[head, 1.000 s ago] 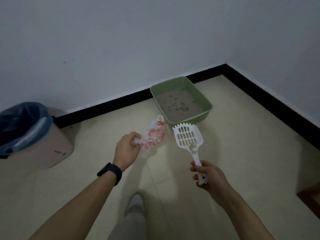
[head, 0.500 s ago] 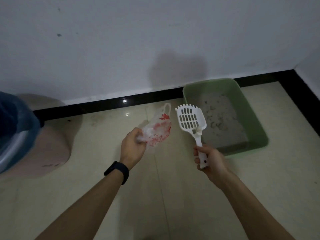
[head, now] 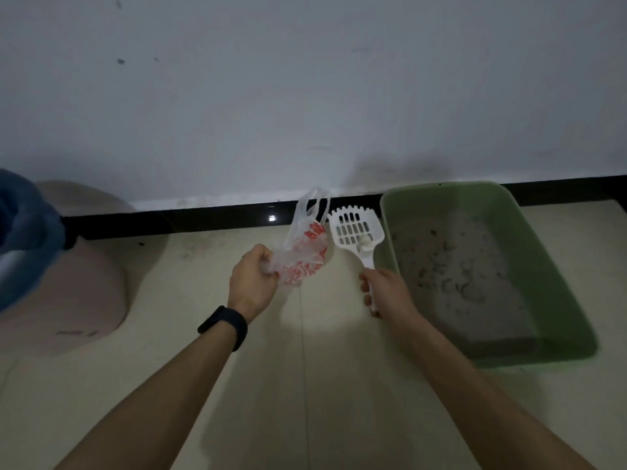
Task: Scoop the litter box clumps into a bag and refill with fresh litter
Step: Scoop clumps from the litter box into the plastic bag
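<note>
A green litter box (head: 556, 266) of grey litter with dark clumps sits on the tiled floor (head: 305, 385) against the wall, while beside it the right hand (head: 386, 293) grips a white slotted scoop (head: 356, 228) and the left hand (head: 252, 283) clutches a crumpled red-printed plastic bag (head: 305, 252).

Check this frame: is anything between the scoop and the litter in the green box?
Nothing visible blocks it. The right hand holds the white scoop just left of the green litter box; only the box's near left wall lies between it and the grey litter. The left hand holds the plastic bag on the scoop's other side.
</note>
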`<state>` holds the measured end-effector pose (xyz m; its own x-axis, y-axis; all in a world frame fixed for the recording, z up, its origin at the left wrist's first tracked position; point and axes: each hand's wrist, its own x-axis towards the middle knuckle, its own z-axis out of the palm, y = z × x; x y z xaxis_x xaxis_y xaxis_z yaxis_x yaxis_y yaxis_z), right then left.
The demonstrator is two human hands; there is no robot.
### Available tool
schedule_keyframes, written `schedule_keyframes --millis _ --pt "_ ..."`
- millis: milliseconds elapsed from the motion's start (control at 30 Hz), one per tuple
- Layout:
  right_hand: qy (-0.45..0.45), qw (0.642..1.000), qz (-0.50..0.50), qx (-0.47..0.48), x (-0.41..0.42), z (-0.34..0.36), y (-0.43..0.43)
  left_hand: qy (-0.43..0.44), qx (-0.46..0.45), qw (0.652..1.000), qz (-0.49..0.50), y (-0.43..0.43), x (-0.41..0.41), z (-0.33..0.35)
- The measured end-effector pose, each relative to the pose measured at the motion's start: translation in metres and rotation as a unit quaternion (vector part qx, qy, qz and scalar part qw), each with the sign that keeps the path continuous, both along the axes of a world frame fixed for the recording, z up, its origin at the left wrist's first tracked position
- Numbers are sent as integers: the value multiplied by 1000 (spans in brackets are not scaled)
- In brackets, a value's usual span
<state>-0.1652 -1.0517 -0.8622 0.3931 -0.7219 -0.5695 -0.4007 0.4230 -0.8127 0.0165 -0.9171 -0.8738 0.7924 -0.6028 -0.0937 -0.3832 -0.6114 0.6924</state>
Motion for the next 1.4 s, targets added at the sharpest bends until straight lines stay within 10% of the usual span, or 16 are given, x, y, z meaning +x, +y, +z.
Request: schedule_keyframes --millis 367,700,800,933,1100,1400 --pt "102 991 81 -35 2 -81 48 -37 80 996 20 78 -5 -35" --pt "302 900 193 -249 -6 -112 47 -134 88 986 -44 110 -4 -56" --pt "228 907 135 -326 -1 -94 56 -141 87 985 -57 112 -9 -61" --pt "0 990 120 -77 30 -51 64 -175 84 975 -106 113 -8 -63" --pt "-62 994 69 64 54 -33 58 -230 139 950 -160 114 -5 -59" --pt "-47 998 39 -32 53 -42 81 153 36 982 106 84 -18 -6"
